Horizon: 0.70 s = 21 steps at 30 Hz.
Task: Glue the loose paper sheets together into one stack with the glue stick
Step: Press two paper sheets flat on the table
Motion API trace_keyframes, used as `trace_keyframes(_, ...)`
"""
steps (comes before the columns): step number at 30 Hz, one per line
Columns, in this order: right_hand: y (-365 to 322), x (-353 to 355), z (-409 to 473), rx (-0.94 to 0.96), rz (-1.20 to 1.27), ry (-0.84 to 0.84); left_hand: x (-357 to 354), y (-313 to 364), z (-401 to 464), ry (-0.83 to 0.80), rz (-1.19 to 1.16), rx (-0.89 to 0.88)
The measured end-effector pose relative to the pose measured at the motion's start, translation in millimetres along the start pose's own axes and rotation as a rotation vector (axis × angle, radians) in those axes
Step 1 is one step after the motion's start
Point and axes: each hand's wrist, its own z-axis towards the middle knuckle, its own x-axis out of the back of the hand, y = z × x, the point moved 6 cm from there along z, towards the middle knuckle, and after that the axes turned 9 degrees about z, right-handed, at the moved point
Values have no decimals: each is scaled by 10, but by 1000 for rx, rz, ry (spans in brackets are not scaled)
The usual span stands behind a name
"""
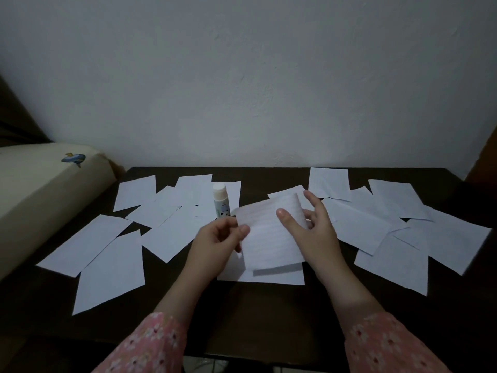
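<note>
Though partly hidden behind paper sheet (269, 232), glue stick (220, 201).

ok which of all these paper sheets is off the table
The lined sheet in the middle, held up by both hands: left hand pinches its left edge, right hand its right. All other sheets lie flat on the table.

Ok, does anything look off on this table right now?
Nothing damaged or spilled. The loose sheets lie scattered askew across the table, and the glue stick stands capped, unused.
</note>
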Motion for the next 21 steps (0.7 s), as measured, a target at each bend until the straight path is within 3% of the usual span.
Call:
trace_keyframes(6, 76, 86, 18, -90, -39, -33, 178, -231, 85, -33, 30, 128)
trace_keyframes(14, 212, 209, 40, -96, -369, -41, 197, -410, 139, -53, 86, 204)
trace_keyframes(21, 292, 231, 44, -110, -731, -10, 149, -370, 148, 6, 345, 106)
